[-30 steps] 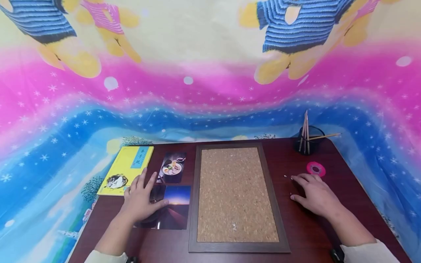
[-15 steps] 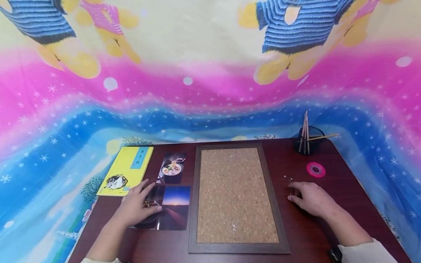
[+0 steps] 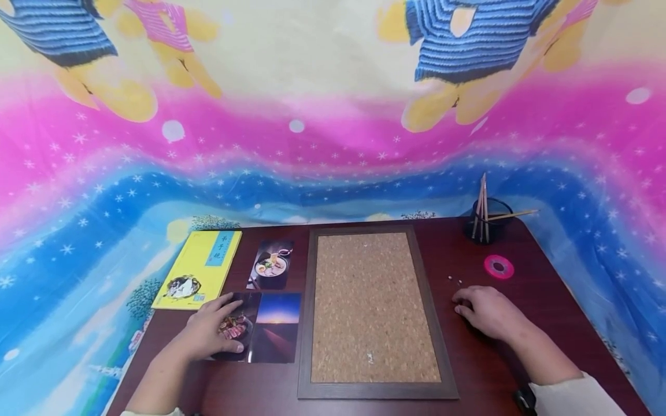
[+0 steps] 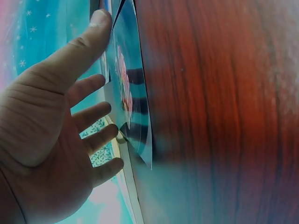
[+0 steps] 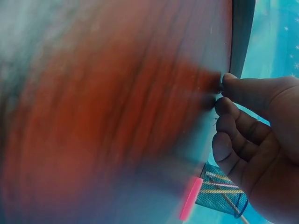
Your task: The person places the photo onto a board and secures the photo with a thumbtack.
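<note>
My left hand (image 3: 205, 329) is spread over a photo of a meat dish (image 3: 234, 328) on the table; the left wrist view shows its fingers apart and holding nothing. Beside that photo lies a sunset photo (image 3: 276, 329), with a ramen photo (image 3: 270, 266) behind. My right hand (image 3: 491, 312) is low at the table right of the cork board (image 3: 374, 306). In the right wrist view its fingers are bent and a small gap parts thumb and index fingertip; a tiny dark thing (image 5: 219, 87) shows by the thumb tip, its kind unclear. Two tiny whitish pieces (image 3: 450, 278) lie just beyond this hand.
A yellow book (image 3: 200, 268) lies at the back left. At the right are a pink tape roll (image 3: 499, 266) and a black mesh cup (image 3: 476, 231) with several pencils. A patterned cloth (image 3: 333, 199) rises behind the dark red table (image 3: 255, 390).
My left hand has drawn back toward me and left, uncovering more of the meat-dish photo. My right hand has lowered slightly toward me, its fingers more bent, away from the tape roll.
</note>
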Tool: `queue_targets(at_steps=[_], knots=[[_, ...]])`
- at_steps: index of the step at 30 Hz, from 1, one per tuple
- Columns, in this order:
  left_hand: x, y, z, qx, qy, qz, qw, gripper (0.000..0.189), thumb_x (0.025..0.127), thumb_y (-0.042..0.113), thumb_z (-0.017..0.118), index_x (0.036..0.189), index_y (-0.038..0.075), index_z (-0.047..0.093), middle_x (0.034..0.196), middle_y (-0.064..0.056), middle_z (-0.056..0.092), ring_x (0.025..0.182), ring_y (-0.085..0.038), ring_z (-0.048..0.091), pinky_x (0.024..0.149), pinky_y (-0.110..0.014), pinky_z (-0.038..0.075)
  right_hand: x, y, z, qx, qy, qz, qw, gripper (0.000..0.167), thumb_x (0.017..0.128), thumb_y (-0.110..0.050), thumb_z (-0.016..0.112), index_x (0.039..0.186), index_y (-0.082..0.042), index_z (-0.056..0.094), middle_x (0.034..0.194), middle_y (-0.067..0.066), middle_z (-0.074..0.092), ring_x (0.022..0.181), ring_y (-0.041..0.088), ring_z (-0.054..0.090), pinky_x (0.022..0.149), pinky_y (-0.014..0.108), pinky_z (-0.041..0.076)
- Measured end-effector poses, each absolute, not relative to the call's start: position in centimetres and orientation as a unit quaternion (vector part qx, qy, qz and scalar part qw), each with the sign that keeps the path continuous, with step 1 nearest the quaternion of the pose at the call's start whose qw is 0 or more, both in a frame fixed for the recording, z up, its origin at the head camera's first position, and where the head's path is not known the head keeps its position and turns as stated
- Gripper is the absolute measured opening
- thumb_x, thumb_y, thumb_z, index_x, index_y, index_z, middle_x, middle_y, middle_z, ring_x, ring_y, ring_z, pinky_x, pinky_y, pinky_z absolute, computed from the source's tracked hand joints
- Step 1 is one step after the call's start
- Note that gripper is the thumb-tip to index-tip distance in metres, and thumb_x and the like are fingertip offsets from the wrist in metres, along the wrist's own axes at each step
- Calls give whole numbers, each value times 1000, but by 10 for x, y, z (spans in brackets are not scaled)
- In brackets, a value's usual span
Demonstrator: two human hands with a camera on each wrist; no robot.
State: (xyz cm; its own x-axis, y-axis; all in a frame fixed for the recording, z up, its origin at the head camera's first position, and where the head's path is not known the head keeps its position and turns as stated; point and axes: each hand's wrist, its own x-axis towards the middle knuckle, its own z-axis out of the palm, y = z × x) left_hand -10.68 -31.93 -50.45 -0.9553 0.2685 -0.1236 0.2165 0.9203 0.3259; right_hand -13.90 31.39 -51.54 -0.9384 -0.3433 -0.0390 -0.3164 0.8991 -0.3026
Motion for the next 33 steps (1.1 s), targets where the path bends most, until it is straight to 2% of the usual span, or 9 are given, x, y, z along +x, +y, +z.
queue_targets(at_steps=[5, 11, 17, 21, 28, 33], knots=[[-109, -323, -508, 121, 975, 148, 109, 105, 60, 51, 97, 148, 11, 57, 159, -24, 40, 142, -55, 34, 100, -82, 32, -138, 313, -517, -174, 974, -140, 36, 11, 90, -13, 79, 101, -14, 77, 98, 2, 73, 95, 28, 70, 84, 54, 57], [-112, -325, -512, 107, 972, 160, 133, 107, 61, 47, 98, 151, 13, 54, 163, -22, 35, 145, -54, 30, 102, -81, 30, -138, 312, -516, -181, 973, -139, 30, 10, 90, -10, 79, 97, -16, 75, 94, -1, 71, 92, 25, 69, 83, 52, 58], [-111, -326, -514, 110, 973, 155, 134, 111, 58, 56, 96, 151, 14, 54, 165, -22, 31, 144, -55, 31, 99, -81, 33, -140, 312, -515, -186, 972, -138, 36, 10, 89, -9, 79, 94, -17, 74, 91, -3, 69, 88, 22, 67, 81, 51, 58], [-111, -326, -511, 105, 970, 157, 154, 117, 54, 61, 96, 152, 15, 53, 167, -21, 26, 145, -55, 28, 99, -81, 33, -141, 312, -514, -186, 971, -142, 46, 10, 90, -9, 78, 94, -17, 73, 91, -4, 68, 86, 20, 66, 80, 50, 58], [-112, -323, -506, 111, 970, 145, 161, 129, 41, 53, 102, 153, 14, 50, 165, -25, 27, 140, -58, 30, 97, -80, 36, -141, 312, -513, -186, 971, -143, 45, 11, 90, -9, 78, 93, -18, 72, 90, -5, 67, 85, 19, 64, 79, 49, 58], [-112, -321, -506, 103, 970, 145, 165, 131, 38, 50, 103, 152, 15, 50, 166, -25, 26, 141, -57, 30, 98, -80, 35, -141, 312, -513, -186, 971, -145, 45, 11, 90, -8, 77, 93, -18, 72, 90, -5, 67, 85, 18, 64, 79, 48, 58]])
